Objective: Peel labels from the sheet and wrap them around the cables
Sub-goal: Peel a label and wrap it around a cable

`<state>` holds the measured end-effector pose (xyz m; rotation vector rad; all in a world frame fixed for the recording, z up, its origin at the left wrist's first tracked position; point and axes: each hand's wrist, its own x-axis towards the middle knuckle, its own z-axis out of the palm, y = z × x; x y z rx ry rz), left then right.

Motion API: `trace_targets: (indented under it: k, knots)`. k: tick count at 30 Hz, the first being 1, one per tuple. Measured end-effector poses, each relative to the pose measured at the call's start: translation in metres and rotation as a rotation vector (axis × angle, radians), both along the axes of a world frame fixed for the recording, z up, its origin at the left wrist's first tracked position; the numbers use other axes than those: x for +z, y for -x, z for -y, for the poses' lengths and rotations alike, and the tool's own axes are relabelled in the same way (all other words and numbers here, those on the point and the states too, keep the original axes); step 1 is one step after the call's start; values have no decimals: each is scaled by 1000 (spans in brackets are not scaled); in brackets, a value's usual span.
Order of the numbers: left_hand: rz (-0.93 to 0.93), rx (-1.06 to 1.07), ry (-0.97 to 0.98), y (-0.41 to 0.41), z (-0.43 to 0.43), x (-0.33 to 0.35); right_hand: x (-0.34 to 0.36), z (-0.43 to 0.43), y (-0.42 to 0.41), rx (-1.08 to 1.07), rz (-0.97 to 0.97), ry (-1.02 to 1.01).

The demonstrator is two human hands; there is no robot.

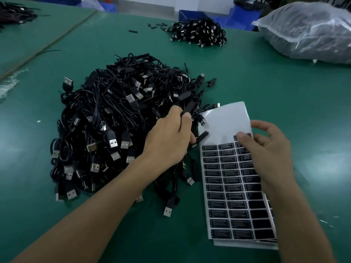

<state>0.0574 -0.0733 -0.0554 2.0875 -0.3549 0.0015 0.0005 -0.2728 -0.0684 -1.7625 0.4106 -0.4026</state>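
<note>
Three columns of black labels ran up the label sheet [224,179], which lay nearest on the green surface [284,92] with its long axis pointing away from the person and its far end already stripped white. At the edge of that bare patch the right grip [266,147] was at work. The thumb pressed on the topmost label [248,135] and the fingers curled behind the sheet's right edge, pinching the sheet between them. Whether that label had lifted yet, I could not tell.

Just left across the white stretch, and a touch farther off, the left grip [167,137] pinched one cable [187,111] at the near-right fringe of the cable pile [114,120]. Its black end slanted up and to the right.

So the label sat right of the held cable, near it but apart. The right grip looked the nearer to it, and the likely move was a short carry leftward to meet the cable.

Farther back lay a smaller heap [199,32], with a plastic bag [307,31] at far right.
</note>
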Motion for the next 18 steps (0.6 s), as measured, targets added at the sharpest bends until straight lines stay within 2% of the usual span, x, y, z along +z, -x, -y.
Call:
trace_targets:
  k: [2,4,9,14,18]
  knots:
    - [-35,14,76,-1,0,0,7,-1,1,58,65,-243]
    - [-79,20,128,-1,0,-1,13,-1,3,83,99,-339]
    - [-175,27,276,-2,-2,1,18,3,7,-13,205,-382]
    - [-260,-10,338,-7,-4,4,15,-19,5,151,165,-284]
    - [-168,10,513,-8,-2,6,10,-39,3,225,217,-247]
